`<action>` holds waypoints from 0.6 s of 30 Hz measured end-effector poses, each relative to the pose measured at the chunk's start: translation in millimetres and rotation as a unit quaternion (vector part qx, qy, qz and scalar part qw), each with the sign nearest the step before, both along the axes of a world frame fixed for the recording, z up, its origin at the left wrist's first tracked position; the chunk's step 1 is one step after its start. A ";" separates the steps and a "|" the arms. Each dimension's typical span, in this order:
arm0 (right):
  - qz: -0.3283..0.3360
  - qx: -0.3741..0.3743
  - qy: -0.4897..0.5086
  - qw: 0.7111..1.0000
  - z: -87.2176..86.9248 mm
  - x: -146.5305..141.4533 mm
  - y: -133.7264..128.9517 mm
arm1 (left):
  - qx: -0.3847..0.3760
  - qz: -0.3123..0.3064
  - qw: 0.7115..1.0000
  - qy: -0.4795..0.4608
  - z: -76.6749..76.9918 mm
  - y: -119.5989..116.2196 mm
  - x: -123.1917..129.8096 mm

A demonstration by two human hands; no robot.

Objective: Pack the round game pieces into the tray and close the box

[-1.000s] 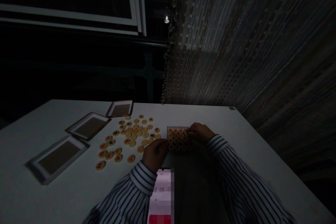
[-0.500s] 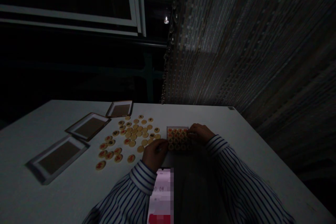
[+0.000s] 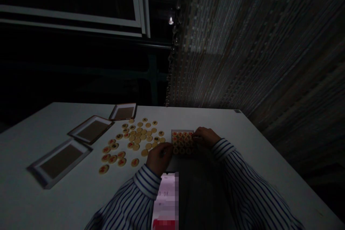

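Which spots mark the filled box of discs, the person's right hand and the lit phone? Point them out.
Filled box (image 3: 182,130): head view, far rim.
Right hand (image 3: 207,137): head view, back of the hand.
Lit phone (image 3: 166,183): head view, upper part of the screen.

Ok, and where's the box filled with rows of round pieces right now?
In the head view, the filled box sits right of centre on the white table, between the left hand and the right hand.
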State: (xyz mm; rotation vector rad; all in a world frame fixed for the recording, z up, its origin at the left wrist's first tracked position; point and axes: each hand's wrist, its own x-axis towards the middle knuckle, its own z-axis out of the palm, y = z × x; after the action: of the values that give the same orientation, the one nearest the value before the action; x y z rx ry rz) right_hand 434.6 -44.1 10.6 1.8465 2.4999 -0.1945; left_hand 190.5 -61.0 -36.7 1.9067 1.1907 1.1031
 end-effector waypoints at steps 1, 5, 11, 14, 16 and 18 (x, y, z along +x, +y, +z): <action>0.003 0.001 -0.003 1.000 0.3 -0.2 -0.1 | 0.003 0.001 1.000 0.000 -0.5 0.2 0.0; 0.006 0.005 -0.007 1.000 1.4 -0.6 -0.4 | 0.003 0.005 1.000 0.005 -0.6 -0.2 0.2; 0.006 -0.004 0.003 1.000 2.7 0.2 -0.4 | 0.000 0.002 1.000 -0.001 0.2 -0.3 0.3; 0.007 0.001 0.004 1.000 1.4 0.8 0.1 | -0.007 -0.005 1.000 0.007 0.9 -0.1 0.1; 0.004 0.002 0.001 1.000 -0.5 1.4 0.7 | -0.007 -0.005 1.000 0.009 2.0 -0.4 0.1; 0.003 0.003 0.001 1.000 -2.7 2.2 1.4 | -0.005 -0.006 1.000 0.004 3.2 -0.9 0.3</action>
State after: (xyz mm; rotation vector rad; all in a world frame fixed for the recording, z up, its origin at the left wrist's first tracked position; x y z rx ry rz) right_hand 436.8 -42.7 7.9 1.8409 2.5098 -0.1881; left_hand 190.8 -61.9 -33.6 1.9096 1.1851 1.0831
